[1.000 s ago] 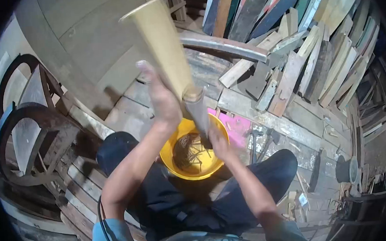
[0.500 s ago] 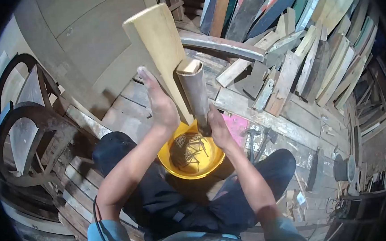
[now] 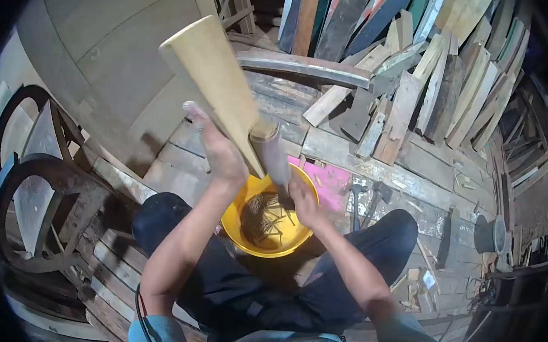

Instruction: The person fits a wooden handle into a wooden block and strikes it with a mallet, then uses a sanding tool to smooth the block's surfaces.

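My left hand (image 3: pixel 225 158) steadies a long pale wooden board (image 3: pixel 213 77), tilted upright, its lower end over a yellow bowl (image 3: pixel 270 252). One digit points up along the board's left edge; the others are hidden behind it. In my right hand (image 3: pixel 305 200) is a grey-wrapped wooden block (image 3: pixel 271 155), pressed against or close beside the board's right side and blurred by motion. My fingers close around its lower part. Thin brown sticks or nails (image 3: pixel 264 216), too small to tell which, lie in the bowl between my folded legs.
A pink sheet (image 3: pixel 329 183) lies behind the bowl, with a hammer (image 3: pixel 356 206) and another hammer-like tool (image 3: pixel 376 199) to its right. Wood offcuts (image 3: pixel 404 117) lean along the back right. Curved dark frames (image 3: pixel 16 170) stand at left, a grey tub (image 3: pixel 498 236) at far right.
The board and both hands have shifted slightly left in view. The grey-wrapped block has dropped a little lower along the board and is now blurred.
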`<state>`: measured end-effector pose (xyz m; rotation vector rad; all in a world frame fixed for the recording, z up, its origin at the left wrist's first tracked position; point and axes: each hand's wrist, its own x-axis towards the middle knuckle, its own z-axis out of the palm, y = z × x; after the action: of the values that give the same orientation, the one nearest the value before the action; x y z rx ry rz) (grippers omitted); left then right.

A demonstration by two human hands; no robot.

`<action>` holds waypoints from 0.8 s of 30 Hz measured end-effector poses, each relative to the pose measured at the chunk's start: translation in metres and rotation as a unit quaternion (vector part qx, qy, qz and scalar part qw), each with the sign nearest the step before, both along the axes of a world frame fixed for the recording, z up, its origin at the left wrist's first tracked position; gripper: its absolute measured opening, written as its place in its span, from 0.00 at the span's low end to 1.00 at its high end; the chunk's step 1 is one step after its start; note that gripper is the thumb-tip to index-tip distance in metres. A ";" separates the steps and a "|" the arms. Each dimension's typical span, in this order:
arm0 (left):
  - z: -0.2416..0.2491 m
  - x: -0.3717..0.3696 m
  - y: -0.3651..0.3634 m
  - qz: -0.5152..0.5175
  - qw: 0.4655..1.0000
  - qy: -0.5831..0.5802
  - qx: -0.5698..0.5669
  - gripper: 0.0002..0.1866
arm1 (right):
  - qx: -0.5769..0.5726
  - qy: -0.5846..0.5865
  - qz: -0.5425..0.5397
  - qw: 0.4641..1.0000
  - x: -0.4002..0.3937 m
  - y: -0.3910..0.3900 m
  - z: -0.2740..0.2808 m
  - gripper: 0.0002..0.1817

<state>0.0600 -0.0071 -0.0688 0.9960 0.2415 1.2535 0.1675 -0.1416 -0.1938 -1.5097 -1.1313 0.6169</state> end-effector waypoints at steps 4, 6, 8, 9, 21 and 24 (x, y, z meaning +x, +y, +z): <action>-0.005 0.019 -0.003 0.140 0.984 0.096 0.052 0.37 | 0.032 0.064 0.022 0.997 0.006 0.021 0.026 0.32; -0.011 0.015 0.010 0.093 0.995 0.026 -0.015 0.36 | 0.067 -0.010 0.047 0.997 0.001 0.007 -0.004 0.30; -0.006 0.006 0.003 0.017 0.999 0.014 -0.024 0.37 | 0.065 -0.022 0.067 0.995 0.004 0.004 -0.011 0.28; -0.004 0.001 -0.001 -0.021 0.999 0.011 -0.029 0.37 | 0.025 -0.019 0.053 0.998 0.005 0.005 -0.001 0.28; 0.036 0.014 -0.011 0.028 0.980 -0.053 -0.190 0.38 | 0.024 0.041 0.061 0.997 0.012 0.028 0.050 0.30; 0.030 0.011 0.002 0.038 0.985 -0.052 -0.163 0.39 | 0.086 0.006 0.032 0.996 0.003 0.008 -0.012 0.28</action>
<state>0.0713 -0.0050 -0.0387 0.6437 0.3936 1.2822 0.1708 -0.1336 -0.2057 -1.3258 -1.1960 0.5561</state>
